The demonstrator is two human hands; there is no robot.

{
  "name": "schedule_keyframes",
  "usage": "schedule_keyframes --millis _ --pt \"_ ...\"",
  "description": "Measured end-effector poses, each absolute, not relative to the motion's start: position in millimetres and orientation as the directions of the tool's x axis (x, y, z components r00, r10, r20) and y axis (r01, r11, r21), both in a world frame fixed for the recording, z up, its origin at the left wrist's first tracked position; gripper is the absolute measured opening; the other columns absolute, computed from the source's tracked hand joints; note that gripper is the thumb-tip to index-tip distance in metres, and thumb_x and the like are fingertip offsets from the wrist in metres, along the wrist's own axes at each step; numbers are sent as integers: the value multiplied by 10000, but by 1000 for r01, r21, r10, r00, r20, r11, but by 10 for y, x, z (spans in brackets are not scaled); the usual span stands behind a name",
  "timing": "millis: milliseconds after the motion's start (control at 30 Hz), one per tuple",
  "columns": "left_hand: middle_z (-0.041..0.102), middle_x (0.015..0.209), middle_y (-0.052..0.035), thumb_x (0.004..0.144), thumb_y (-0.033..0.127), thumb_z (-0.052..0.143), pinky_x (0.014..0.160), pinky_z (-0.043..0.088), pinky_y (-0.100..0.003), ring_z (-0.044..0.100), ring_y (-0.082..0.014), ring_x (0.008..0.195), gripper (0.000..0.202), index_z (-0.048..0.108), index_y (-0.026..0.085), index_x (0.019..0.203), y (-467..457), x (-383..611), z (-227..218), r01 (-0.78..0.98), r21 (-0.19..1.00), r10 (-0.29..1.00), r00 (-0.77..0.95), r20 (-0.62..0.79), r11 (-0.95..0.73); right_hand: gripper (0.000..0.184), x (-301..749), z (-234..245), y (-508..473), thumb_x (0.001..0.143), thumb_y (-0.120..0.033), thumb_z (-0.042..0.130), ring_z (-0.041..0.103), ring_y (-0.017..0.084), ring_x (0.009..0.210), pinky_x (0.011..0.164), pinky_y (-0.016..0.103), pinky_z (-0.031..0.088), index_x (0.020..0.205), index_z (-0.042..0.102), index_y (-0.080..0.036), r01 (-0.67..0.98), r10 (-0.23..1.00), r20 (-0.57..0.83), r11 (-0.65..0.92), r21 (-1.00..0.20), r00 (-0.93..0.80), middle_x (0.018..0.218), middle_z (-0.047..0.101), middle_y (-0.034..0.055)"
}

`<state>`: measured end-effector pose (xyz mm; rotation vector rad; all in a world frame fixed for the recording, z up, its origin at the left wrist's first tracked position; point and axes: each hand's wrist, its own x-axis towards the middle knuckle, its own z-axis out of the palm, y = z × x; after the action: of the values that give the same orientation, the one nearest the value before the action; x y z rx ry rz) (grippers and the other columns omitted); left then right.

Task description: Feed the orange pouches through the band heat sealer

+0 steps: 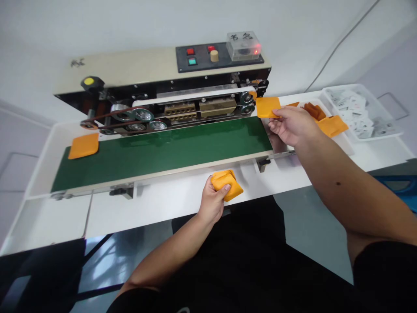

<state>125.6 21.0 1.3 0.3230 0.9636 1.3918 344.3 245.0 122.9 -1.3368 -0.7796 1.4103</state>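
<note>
Right hand: your right hand (291, 124) pinched the orange packet (266, 107) by its lower right corner, thumb and fingertips closed on it; the rest stuck out leftward past the fingers, its left edge just beside the end rollers (248, 96).
Left hand: your left hand (213, 198) was closed round the orange bundle (230, 186), thumb across the front, most of it showing beyond the fingers, in front of the green belt (179, 148).
Packet count: one was in your right hand; layers showed in your left, but you could not tell how many.
Belt: one packet (84, 146) lay at the left end.
Right side: several overlapping orange pouches (332, 126) lay beside a white bin (374, 138) of many white pieces (356, 106).
Panel: two red switches (190, 51), one green switch (192, 61), one knob (214, 55).
</note>
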Motion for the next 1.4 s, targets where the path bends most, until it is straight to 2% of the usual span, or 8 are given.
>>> schedule_keyframes --millis 300,467,600,733,867,967,1133,1400 --pt "768 1094 -24 704 317 1052 905 596 -306 745 -176 974 626 658 228 1182 228 1228 -15 -669 713 921 -112 -374 208 222 3305 1270 2453 1009 -36 642 638 101 523 496 155 560 816 658 -144 -163 927 -373 -362 -918 36 632 678 41" --pt "768 1115 -24 718 324 1047 920 598 -311 745 -171 988 625 655 232 1195 237 1216 -16 -670 710 920 -104 -379 216 149 3260 1328 2385 1044 -138 688 731 135 603 536 165 596 896 705 -125 -152 914 -404 -406 -901 -43 749 770 110" --pt "769 1111 -26 696 325 1056 913 602 -314 741 -176 985 649 652 225 1193 239 1204 -4 -679 700 913 -110 -394 220 134 3279 1425 2214 1043 -242 747 755 152 620 505 172 572 965 738 -133 -39 897 -432 -437 -899 -97 800 790 120" --pt "772 1114 -27 677 341 1062 937 601 -328 743 -188 1006 664 649 225 1184 236 1204 10 -675 701 908 -111 -403 229 125 3344 1424 1854 999 -290 819 735 141 585 497 194 556 1005 781 -171 45 930 -357 -355 -934 -86 766 761 60" --pt "779 1146 -39 673 337 1063 984 600 -357 750 -208 1047 667 651 227 1185 242 1235 34 -688 686 903 -104 -417 238 244 3391 1186 1310 893 -384 908 724 165 617 503 247 559 1014 810 -196 114 960 -223 -206 -972 -171 780 752 47" --pt "783 1157 -48 684 335 1057 990 598 -366 751 -221 1065 649 654 223 1180 250 1268 43 -687 683 901 -96 -422 247 259 3365 933 918 896 -422 864 723 184 688 574 300 603 1062 828 -227 234 961 -174 -122 -965 -216 842 765 49" --pt "790 1150 -49 693 329 1054 968 607 -341 756 -203 1040 626 661 213 1166 238 1313 36 -678 694 904 -103 -415 242 295 3214 606 544 902 -358 793 730 213 817 663 342 613 1181 810 -265 404 971 -93 4 -915 -219 1008 775 65" --pt "787 1168 -64 702 328 1055 979 609 -367 772 -210 1038 625 658 194 1167 175 1378 34 -654 714 910 -94 -404 250 242 3012 296 383 888 -339 754 716 233 845 677 354 576 1116 775 -259 453 979 -52 43 -890 -195 1033 774 70"
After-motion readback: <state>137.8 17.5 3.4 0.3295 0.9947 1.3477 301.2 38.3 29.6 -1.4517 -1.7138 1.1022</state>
